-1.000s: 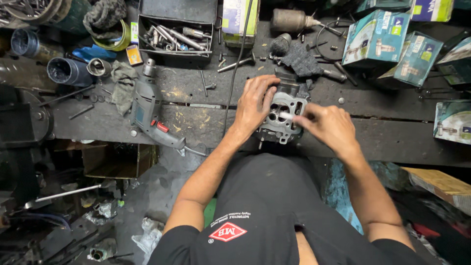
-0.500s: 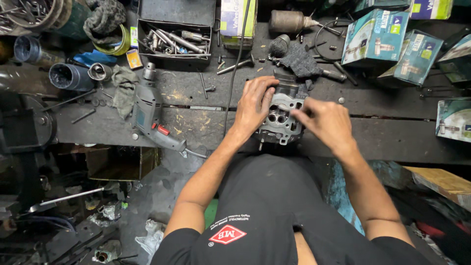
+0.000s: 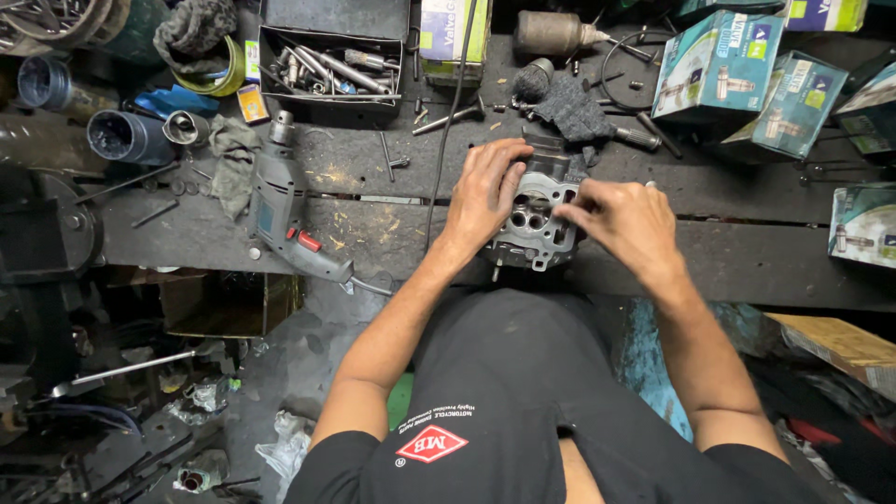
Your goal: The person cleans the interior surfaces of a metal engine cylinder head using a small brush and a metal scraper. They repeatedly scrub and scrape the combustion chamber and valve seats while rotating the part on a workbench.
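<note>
A grey metal engine cylinder head with round ports stands on the dark wooden workbench in front of me. My left hand lies over its left side and grips it. My right hand has its fingertips pinched together at the part's right edge; whether they hold something small I cannot tell. A dark cloth lies just behind the part.
A grey electric drill lies left of the part, its cable running across the bench. Behind are a metal tray of tools, teal boxes, cylinders and loose bolts. The floor below left is cluttered.
The view has shifted slightly. My right hand's fingers have drawn closer to the right edge of the cylinder head; my left hand stays on it.
</note>
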